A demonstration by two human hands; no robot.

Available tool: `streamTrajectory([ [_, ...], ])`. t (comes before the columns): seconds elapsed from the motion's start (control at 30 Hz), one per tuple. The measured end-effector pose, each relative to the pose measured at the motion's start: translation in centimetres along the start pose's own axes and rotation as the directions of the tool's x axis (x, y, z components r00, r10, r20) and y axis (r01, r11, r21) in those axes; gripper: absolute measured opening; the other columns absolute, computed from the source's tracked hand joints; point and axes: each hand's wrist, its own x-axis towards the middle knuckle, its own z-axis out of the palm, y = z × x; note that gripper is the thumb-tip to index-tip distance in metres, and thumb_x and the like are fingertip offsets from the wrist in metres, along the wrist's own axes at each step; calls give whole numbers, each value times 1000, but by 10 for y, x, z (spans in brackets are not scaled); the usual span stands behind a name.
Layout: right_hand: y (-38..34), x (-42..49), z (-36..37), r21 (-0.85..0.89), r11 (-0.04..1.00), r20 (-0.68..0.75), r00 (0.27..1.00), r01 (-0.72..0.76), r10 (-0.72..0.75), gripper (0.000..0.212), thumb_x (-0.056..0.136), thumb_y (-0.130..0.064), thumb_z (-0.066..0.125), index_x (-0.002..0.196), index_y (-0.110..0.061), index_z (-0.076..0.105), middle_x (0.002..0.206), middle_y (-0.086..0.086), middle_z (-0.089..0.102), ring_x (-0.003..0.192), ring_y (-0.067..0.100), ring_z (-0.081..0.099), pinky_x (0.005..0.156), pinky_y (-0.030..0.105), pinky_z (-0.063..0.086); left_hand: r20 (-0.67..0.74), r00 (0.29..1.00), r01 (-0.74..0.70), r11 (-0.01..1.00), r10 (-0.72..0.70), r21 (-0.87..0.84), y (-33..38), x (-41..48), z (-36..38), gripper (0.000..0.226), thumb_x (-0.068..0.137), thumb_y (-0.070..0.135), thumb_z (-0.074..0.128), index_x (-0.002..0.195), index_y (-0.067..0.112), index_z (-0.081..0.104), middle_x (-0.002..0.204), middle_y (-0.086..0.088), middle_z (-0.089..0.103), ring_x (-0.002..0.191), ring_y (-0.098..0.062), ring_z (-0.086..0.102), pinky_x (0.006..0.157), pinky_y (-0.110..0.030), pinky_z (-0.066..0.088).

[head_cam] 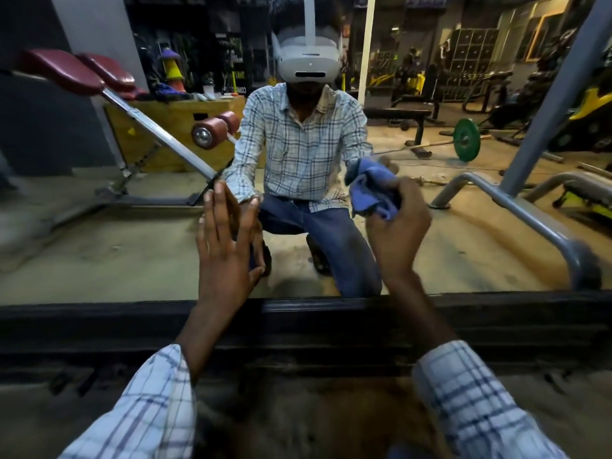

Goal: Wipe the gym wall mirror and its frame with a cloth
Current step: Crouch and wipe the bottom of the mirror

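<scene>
Glass fills most of the view: the wall mirror [116, 246] reaches down to its black frame [99, 321], a wide dark band across the lower edge, just above the sandy-brown floor [298, 425]. The mirror shows the reflection of a crouching person [304, 144] in a checked shirt and jeans, with an incline bench [66, 71] with maroon pads at the left and a green weight plate [466, 139] on a bar at the right. The left hand [225, 253] lies flat against the glass, left of centre, fingers straight and together, meeting their reflection; it holds nothing. The right hand [400, 233], right of centre and above the frame, has its fingers curled tight round a bunched blue cloth [371, 190] — the cloth is against the mirror surface, touching its own reflection.
</scene>
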Motion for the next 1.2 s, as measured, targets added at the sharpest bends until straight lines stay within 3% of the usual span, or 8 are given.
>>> streamTrajectory([
  [0.1, 4, -80, 31, 116, 992, 270, 963, -41, 8, 39, 82, 10, 65, 111, -16, 69, 112, -1, 70, 104, 13, 66, 91, 33, 56, -25, 1000, 9, 1000, -9, -5, 3, -4, 7, 135, 66, 28, 96, 167, 23, 8, 171, -26, -9, 159, -44, -5, 121, -65, 24],
  [0.3, 50, -193, 46, -40, 993, 706, 706, 110, -50, 22, 83, -4, 70, 103, -12, 67, 103, 5, 66, 91, 31, 67, 70, 36, 52, 5, 1000, -6, 999, 7, -49, 11, -23, 21, 115, 75, 31, 81, 167, 20, 13, 171, -26, -11, 159, -44, -8, 120, -67, 25],
  [0.5, 57, -124, -14, 99, 995, 403, 913, 17, -55, 26, 96, -17, 62, 122, -21, 63, 120, -6, 66, 117, -6, 59, 101, 16, 46, -35, 991, -127, 991, 126, -35, 24, -28, 40, 118, 67, 24, 93, 165, 22, 27, 172, -22, -10, 160, -40, -4, 121, -62, 24],
  [0.57, 73, -120, -34, -6, 998, 260, 964, -55, 54, 33, 90, -14, 62, 123, -20, 64, 119, -9, 63, 114, -2, 60, 99, 12, 44, -33, 984, -173, 985, 172, -25, 38, -28, 46, 123, 60, 27, 96, 164, 21, 31, 172, -23, -9, 160, -39, -5, 121, -61, 24],
  [0.67, 88, -139, -35, -130, 973, 239, 947, -189, 216, 34, 83, -13, 66, 117, -14, 66, 113, -10, 63, 106, 8, 62, 93, 9, 44, -9, 976, -216, 976, 216, -15, 56, -28, 53, 132, 50, 33, 100, 163, 21, 33, 172, -23, -9, 160, -38, -8, 121, -60, 22],
  [0.8, 105, -135, -55, -172, 985, 415, 906, -12, 83, 30, 85, -13, 68, 116, -15, 68, 112, -2, 71, 105, 3, 61, 91, 14, 50, 11, 971, -239, 971, 239, 14, 65, -29, 59, 132, 52, 36, 99, 164, 22, 31, 172, -25, 0, 160, -39, -3, 120, -63, 25],
  [1.07, 112, -129, -63, -147, 917, 38, 925, -370, 379, 22, 90, -4, 77, 106, -13, 66, 96, -4, 67, 89, 7, 63, 77, 9, 47, 16, 983, -181, 983, 181, 36, 73, -29, 66, 129, 59, 37, 95, 165, 23, 24, 172, -25, 0, 160, -42, 1, 124, -61, 18],
  [1.2, 91, -137, -47, -124, 966, 294, 922, -226, 254, 30, 88, -9, 68, 118, -9, 68, 111, -5, 68, 104, -3, 61, 94, 9, 47, 24, 979, -205, 978, 204, 50, 69, -29, 66, 130, 57, 34, 96, 165, 23, 24, 172, -25, 0, 160, -42, 2, 124, -61, 19],
])
